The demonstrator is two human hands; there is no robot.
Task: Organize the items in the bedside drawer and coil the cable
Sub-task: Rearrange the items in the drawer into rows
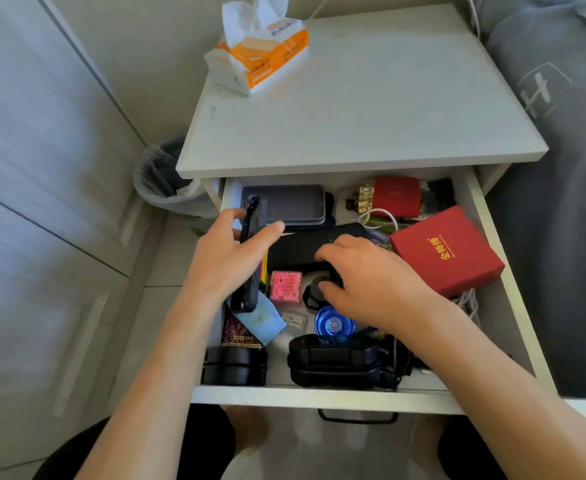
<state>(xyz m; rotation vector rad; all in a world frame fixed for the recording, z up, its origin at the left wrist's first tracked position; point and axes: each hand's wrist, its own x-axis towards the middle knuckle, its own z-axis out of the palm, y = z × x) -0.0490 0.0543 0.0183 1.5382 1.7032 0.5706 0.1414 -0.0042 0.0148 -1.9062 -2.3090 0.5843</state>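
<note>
The bedside drawer stands pulled out below the counter top. The left hand grasps a dark phone case, held on edge along the drawer's left side, thumb behind it and fingers over its front. The right hand has its fingers curled over a long black case lying across the drawer's middle; the thumb touches a small black round item beneath. Whether the hand grips that item cannot be told, since the palm hides it.

A white cable lies looped and uncoiled near the back, between the red pouch and the red box. A pink maze cube sits just left of the right hand. A blue disc lies near the wrist. Two black cases rest against the front wall.

On the counter, a tissue pack stands at the rear left corner.
</note>
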